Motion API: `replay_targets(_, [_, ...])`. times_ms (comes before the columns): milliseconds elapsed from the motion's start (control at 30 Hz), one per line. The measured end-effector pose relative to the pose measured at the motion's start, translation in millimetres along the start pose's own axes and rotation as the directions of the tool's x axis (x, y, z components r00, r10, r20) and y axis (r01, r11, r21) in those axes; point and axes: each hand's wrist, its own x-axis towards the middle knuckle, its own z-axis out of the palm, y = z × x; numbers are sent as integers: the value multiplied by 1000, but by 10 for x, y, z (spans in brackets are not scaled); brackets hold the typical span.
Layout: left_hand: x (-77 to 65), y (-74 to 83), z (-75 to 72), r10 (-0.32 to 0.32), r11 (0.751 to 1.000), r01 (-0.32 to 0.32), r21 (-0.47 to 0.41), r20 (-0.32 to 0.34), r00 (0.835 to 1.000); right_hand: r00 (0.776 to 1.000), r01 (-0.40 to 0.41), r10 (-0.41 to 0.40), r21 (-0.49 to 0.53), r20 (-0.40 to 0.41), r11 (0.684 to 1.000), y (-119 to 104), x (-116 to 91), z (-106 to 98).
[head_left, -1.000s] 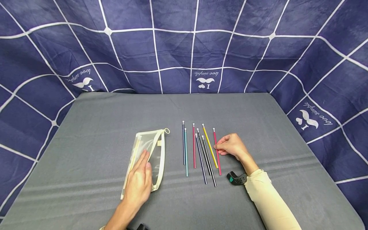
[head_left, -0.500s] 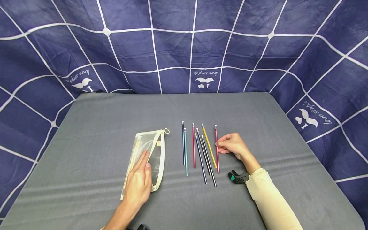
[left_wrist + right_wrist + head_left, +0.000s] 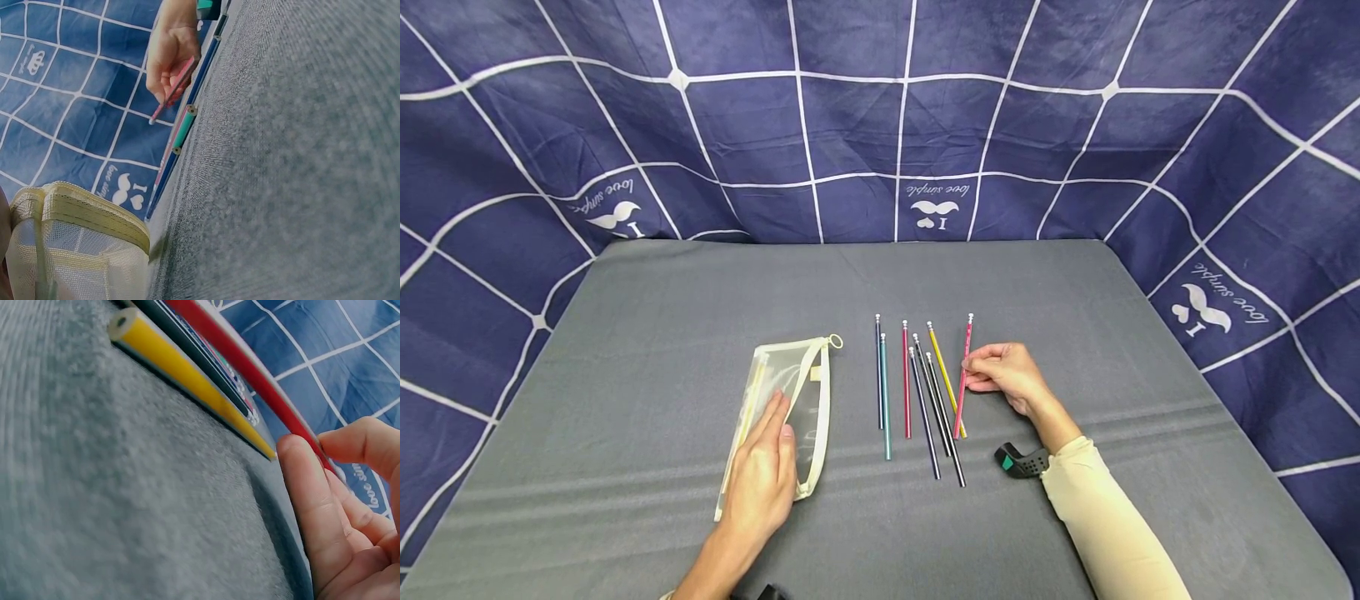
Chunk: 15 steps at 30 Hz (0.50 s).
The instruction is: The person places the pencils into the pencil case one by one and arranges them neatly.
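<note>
My right hand [image 3: 1009,377] pinches a pinkish-red pencil [image 3: 961,402] between thumb and fingertips. In the right wrist view, this red pencil [image 3: 275,400] is raised off the cloth, above the yellow pencil [image 3: 187,375]. My left hand [image 3: 763,479] lies with straight fingers on a see-through mesh zipper pouch [image 3: 762,367] with cream trim. The pouch's mouth gapes toward the right, and its zipper ring [image 3: 835,341] sits at the far corner. In the left wrist view the pouch's cream edge [image 3: 94,219] bulges up near the camera.
Between the hands several pencils lie roughly parallel: a teal one [image 3: 886,400], a dark blue one [image 3: 880,375], another red one [image 3: 906,383] and dark ones [image 3: 925,417]. A grey cloth [image 3: 647,333] covers the table. A blue checked curtain [image 3: 865,125] hangs around it.
The right hand has lifted the red pencil and tilted it, its eraser end swinging right and away and its lower end left across the yellow pencil. The left hand and pouch have stayed put.
</note>
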Motion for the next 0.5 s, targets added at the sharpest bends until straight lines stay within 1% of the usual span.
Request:
replay_targets(333, [4, 6, 1, 3, 1000, -3, 7, 7, 1000, 1000, -16, 16, 70, 2, 997, -44, 5, 82])
replay_targets(500, [0, 3, 10, -3, 1000, 3, 5, 16, 1000, 999, -24, 21, 104, 27, 994, -51, 12, 113])
